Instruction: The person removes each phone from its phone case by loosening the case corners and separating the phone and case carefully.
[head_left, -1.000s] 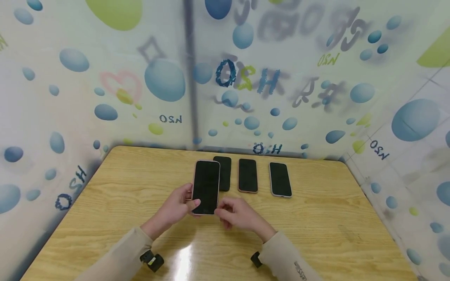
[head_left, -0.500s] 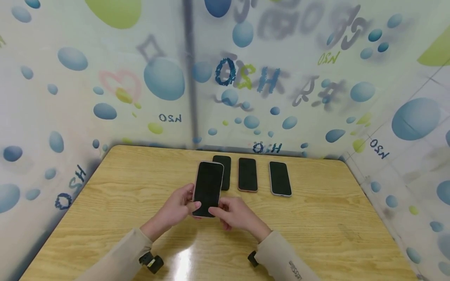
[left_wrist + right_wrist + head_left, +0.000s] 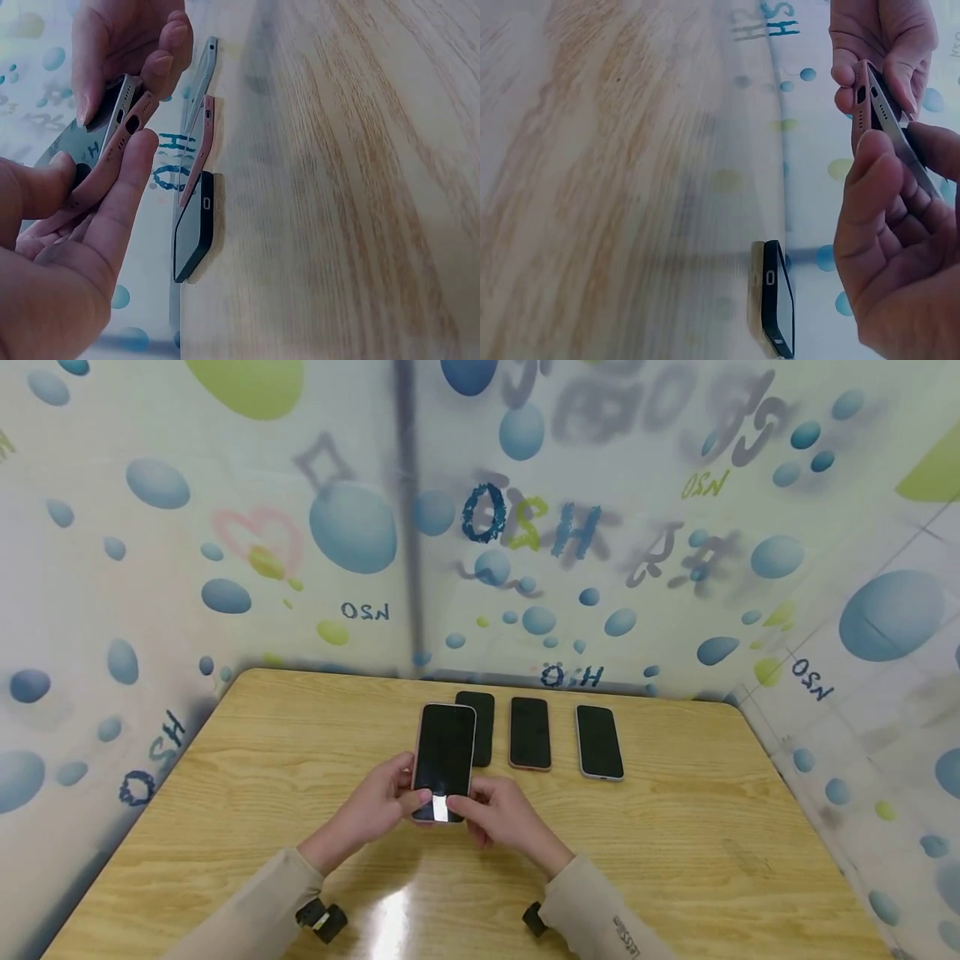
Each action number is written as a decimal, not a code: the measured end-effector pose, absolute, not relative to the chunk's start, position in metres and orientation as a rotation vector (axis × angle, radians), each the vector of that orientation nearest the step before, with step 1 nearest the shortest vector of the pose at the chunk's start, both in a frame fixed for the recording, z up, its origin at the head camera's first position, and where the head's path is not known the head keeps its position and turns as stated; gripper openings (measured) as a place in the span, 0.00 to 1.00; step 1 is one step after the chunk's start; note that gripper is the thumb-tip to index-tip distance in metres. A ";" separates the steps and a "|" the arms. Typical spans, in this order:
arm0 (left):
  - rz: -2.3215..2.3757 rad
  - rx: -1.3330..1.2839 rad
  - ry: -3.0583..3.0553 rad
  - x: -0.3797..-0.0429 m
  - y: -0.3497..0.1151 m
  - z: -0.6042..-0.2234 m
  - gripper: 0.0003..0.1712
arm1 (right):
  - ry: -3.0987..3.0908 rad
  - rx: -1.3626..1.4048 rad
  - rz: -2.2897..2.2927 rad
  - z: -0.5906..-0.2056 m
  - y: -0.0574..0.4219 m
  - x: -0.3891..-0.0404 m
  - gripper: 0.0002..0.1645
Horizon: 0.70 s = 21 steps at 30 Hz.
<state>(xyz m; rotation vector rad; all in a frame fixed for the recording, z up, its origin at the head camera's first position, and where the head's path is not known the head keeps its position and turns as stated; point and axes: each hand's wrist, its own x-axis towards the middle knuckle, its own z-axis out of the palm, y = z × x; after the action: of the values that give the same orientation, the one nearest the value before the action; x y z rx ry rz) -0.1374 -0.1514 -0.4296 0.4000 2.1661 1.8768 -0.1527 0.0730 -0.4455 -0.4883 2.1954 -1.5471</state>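
My left hand [image 3: 375, 802] grips a smartphone [image 3: 446, 747] with its pink phone case [image 3: 112, 161], held above the table with the dark screen facing me. Its thumb lies near the bottom of the screen, and its fingers run under the case. From the other side, my right hand [image 3: 502, 810] pinches the phone's lower right corner, thumb on the glass. In both wrist views the phone's silver bottom edge stands partly out of the case, leaving a gap between them. Fingers hide the phone's back.
Behind the held phone lies a black-cased phone [image 3: 483, 727], partly covered in the head view. A pink-edged phone [image 3: 529, 733] and a light-edged phone [image 3: 598, 742] lie to its right. The wooden table [image 3: 675, 860] meets a patterned curtain [image 3: 360, 531] at the back.
My right hand has moved left, and its thumb has come onto the screen. The held phone has shifted slightly right and tilted, and now shows a bright reflection near its bottom.
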 end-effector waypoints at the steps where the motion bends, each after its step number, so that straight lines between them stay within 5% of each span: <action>1: 1.873 0.404 2.167 -0.138 -0.152 -0.429 0.19 | 2.188 -0.478 -1.557 -0.446 0.074 -0.153 0.16; 9: 1.866 0.414 2.106 -0.142 -0.157 -0.429 0.20 | 2.178 -0.514 -1.580 -0.447 0.079 -0.154 0.20; 21: 1.850 0.438 2.088 -0.144 -0.164 -0.432 0.24 | 2.090 -0.497 -1.671 -0.446 0.082 -0.154 0.12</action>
<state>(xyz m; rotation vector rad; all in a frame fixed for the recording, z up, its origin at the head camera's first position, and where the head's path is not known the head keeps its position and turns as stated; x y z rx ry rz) -0.1444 -0.1643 -0.4324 0.4382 2.0884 1.8504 -0.1536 0.0820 -0.4459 -0.4974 2.0900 -1.6708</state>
